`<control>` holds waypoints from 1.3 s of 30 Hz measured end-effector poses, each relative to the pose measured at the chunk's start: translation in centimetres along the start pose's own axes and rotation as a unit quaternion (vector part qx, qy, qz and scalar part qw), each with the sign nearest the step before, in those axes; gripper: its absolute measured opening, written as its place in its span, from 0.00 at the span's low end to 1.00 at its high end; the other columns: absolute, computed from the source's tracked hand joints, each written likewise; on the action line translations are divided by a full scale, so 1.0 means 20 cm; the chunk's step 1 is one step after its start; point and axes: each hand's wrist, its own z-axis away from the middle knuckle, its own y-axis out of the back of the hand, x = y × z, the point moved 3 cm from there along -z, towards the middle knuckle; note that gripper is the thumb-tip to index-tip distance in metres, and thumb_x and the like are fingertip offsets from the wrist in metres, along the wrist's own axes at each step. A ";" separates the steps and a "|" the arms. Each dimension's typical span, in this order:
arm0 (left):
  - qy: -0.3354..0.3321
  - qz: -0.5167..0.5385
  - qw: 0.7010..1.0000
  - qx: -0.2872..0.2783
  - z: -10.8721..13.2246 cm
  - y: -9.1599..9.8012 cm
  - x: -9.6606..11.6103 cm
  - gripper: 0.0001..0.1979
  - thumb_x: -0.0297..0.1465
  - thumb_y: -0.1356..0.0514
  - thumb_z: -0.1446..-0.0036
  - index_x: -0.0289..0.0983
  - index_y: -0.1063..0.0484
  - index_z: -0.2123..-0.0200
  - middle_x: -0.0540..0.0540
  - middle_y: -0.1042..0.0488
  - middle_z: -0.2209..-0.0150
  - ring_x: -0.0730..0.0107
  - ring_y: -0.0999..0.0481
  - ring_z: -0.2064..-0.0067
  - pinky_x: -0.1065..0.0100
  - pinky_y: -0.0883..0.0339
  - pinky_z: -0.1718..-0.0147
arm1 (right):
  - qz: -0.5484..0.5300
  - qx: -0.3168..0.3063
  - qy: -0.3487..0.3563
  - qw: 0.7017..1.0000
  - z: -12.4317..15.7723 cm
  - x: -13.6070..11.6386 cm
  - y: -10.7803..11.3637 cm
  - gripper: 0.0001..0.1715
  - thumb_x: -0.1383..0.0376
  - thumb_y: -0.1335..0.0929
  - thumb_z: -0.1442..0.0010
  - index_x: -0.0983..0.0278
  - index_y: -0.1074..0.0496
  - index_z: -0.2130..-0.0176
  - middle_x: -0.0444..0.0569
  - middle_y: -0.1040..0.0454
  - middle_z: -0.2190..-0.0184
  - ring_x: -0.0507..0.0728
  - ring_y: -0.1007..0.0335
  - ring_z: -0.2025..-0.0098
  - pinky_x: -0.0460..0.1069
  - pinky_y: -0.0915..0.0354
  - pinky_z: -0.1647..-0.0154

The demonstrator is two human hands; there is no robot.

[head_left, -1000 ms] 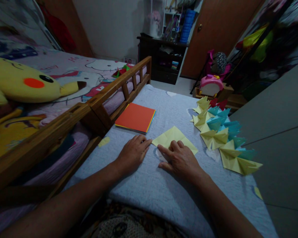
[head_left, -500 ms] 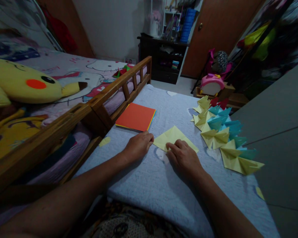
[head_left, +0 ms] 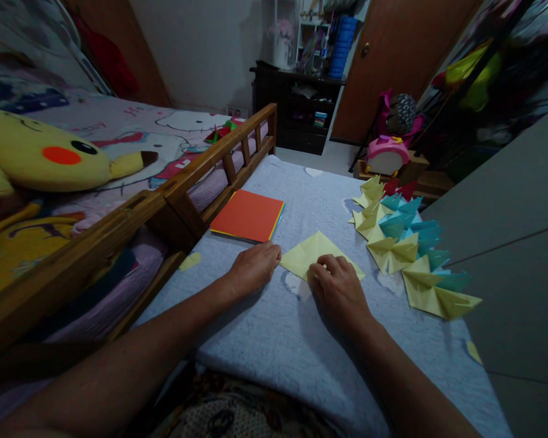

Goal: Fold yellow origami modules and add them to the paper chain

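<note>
A pale yellow sheet of origami paper (head_left: 314,248), folded into a triangle, lies on the cloth-covered bed surface with its peak pointing away from me. My left hand (head_left: 256,266) is closed, its thumb and fingers pinching the left corner of the paper. Over the right half of the near edge rests my right hand (head_left: 340,289), fingers curled and closed on the paper; the fingertips and part of the fold are hidden beneath it. Just beyond my left hand is a stack of coloured paper (head_left: 249,214) with an orange sheet on top.
On the right stand rows of folded yellow paper pieces (head_left: 395,249) and turquoise paper pieces (head_left: 420,234), with red ones behind. A wooden bed rail (head_left: 178,188) runs along the left, a yellow plush toy (head_left: 31,152) beyond it. A pale panel (head_left: 520,261) borders the right side.
My right hand's fingers have curled in more and shifted slightly along the paper's near edge. My left hand keeps its pinch on the left corner. The view has shifted slightly.
</note>
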 end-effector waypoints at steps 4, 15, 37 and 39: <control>0.003 -0.007 1.000 -0.010 0.00 0.00 0.00 0.08 0.27 0.48 0.33 0.37 0.30 0.58 0.43 0.25 0.57 0.61 0.25 0.55 0.64 0.34 0.57 | -0.036 -0.006 0.112 0.993 0.01 -0.07 -0.03 0.15 0.67 0.39 0.29 0.63 0.27 0.47 0.53 0.26 0.46 0.60 0.36 0.52 0.55 0.40 0.49; -0.004 0.017 1.000 -0.019 0.00 0.01 0.00 0.06 0.28 0.48 0.33 0.37 0.31 0.59 0.43 0.25 0.57 0.62 0.26 0.54 0.65 0.35 0.55 | -0.022 -0.036 0.114 0.993 0.03 -0.10 -0.09 0.27 0.53 0.35 0.32 0.59 0.35 0.38 0.50 0.32 0.38 0.65 0.38 0.47 0.58 0.41 0.49; -0.007 -0.003 1.000 0.001 0.00 -0.01 0.00 0.08 0.25 0.50 0.33 0.37 0.31 0.59 0.43 0.25 0.57 0.61 0.26 0.55 0.63 0.34 0.56 | 0.001 -0.078 0.077 0.994 -0.02 -0.14 -0.05 0.32 0.46 0.37 0.33 0.54 0.38 0.35 0.51 0.31 0.43 0.65 0.38 0.49 0.58 0.42 0.50; -0.009 -0.003 1.000 0.008 0.00 -0.02 -0.01 0.08 0.25 0.50 0.33 0.37 0.31 0.59 0.43 0.25 0.57 0.61 0.25 0.55 0.63 0.34 0.56 | 0.006 -0.080 0.073 0.994 -0.02 -0.14 -0.05 0.32 0.46 0.37 0.33 0.54 0.38 0.35 0.51 0.31 0.44 0.65 0.38 0.49 0.58 0.42 0.50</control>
